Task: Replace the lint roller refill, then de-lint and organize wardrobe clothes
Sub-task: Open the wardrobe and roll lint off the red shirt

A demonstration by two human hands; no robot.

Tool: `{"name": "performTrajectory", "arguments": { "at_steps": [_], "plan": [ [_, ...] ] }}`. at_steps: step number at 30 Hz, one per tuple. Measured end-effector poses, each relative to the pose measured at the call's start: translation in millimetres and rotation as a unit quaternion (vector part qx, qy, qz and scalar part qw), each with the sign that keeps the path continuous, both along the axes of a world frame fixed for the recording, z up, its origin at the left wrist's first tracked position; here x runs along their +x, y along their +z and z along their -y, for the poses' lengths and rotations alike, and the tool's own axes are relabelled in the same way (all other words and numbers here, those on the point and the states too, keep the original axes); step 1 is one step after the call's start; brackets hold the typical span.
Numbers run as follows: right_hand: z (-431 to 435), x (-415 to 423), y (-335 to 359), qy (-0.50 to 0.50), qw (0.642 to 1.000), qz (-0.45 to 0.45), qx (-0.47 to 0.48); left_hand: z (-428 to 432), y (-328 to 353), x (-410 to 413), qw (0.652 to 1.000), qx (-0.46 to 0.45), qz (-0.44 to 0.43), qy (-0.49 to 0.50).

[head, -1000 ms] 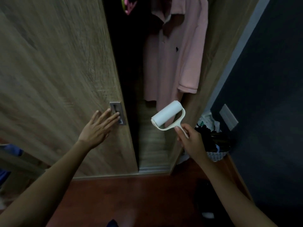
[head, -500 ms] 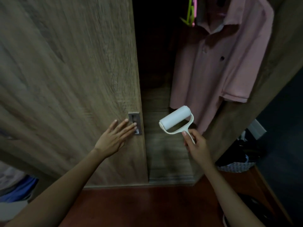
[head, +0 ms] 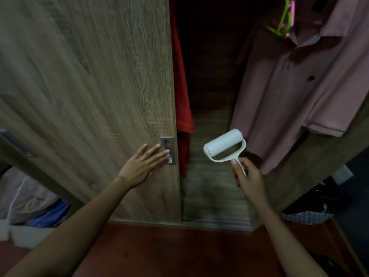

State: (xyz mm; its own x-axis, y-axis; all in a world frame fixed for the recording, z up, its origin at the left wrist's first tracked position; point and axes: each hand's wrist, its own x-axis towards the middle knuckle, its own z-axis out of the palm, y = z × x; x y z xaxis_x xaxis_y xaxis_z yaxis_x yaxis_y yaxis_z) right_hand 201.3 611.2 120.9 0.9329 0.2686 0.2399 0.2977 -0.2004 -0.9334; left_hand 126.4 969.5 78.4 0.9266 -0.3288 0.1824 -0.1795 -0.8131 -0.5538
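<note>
My right hand (head: 247,176) grips the thin handle of a cream lint roller (head: 223,144) with a white roll, held up in front of the open wardrobe gap. My left hand (head: 143,164) lies flat on the wooden sliding door (head: 89,86), fingers spread, fingertips in the recessed metal handle (head: 168,149). Inside hangs a pink polo shirt (head: 289,92) on a green hanger (head: 281,25) at the right. A red garment (head: 181,92) shows at the door's edge.
The wardrobe's right side panel (head: 319,162) stands beside the shirt. A patterned basket (head: 307,216) with dark items sits on the floor at right, by a dark wall. Folded clothes (head: 36,204) lie low at the left. The floor (head: 169,248) is reddish-brown.
The door has slid left under my left hand, widening the gap and uncovering the red garment. The view has shifted right and closer. The roller stays in my right hand.
</note>
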Motion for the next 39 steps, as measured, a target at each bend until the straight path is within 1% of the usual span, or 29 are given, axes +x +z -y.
{"name": "performTrajectory", "arguments": {
  "at_steps": [3, 9, 13, 22, 25, 27, 29, 31, 35, 37, 39],
  "plan": [
    [-6.3, -1.1, 3.3, 0.014, 1.000, 0.005, -0.007, -9.1, -2.6, -9.3, 1.000, -0.001, 0.001, 0.027],
    [-10.9, -3.2, 0.8, 0.032, 0.999, 0.003, -0.026, -23.0, -6.3, -26.3, 0.996, -0.044, 0.006, 0.074],
    [-15.6, -4.0, 3.3, 0.043, 0.998, 0.010, -0.036, -32.8, -5.9, -35.7, 0.994, -0.055, 0.006, 0.099],
    [-25.9, -2.8, 10.2, 0.052, 0.998, 0.003, -0.033, -33.0, -5.0, -35.5, 0.993, -0.074, 0.006, 0.090],
    [-25.9, -1.5, 9.6, 0.043, 0.999, 0.003, -0.030, -26.5, -4.5, -38.7, 0.990, -0.108, 0.008, 0.093],
    [-24.8, 0.0, 8.4, 0.038, 0.999, -0.002, -0.026, -16.9, -2.0, -41.6, 0.985, -0.150, 0.022, 0.088],
    [-22.6, 1.5, 6.7, 0.033, 0.999, -0.005, -0.024, -2.6, 6.5, -42.0, 0.972, -0.213, 0.058, 0.075],
    [-19.8, 2.7, 5.4, 0.027, 0.999, -0.004, -0.029, 17.7, 24.0, -37.2, 0.952, -0.280, 0.120, 0.044],
    [-15.8, 3.1, 8.6, 0.014, 1.000, -0.010, -0.019, 66.3, 67.1, -13.9, 0.905, -0.350, 0.241, 0.006],
    [-13.9, 2.9, 11.9, 0.007, 1.000, -0.010, -0.014, 88.4, 84.3, 1.6, 0.878, -0.392, 0.273, -0.003],
    [-10.7, 2.4, 14.3, 0.002, 1.000, -0.012, -0.008, 108.6, 98.0, 18.5, 0.856, -0.433, 0.282, -0.016]
  ]
}}
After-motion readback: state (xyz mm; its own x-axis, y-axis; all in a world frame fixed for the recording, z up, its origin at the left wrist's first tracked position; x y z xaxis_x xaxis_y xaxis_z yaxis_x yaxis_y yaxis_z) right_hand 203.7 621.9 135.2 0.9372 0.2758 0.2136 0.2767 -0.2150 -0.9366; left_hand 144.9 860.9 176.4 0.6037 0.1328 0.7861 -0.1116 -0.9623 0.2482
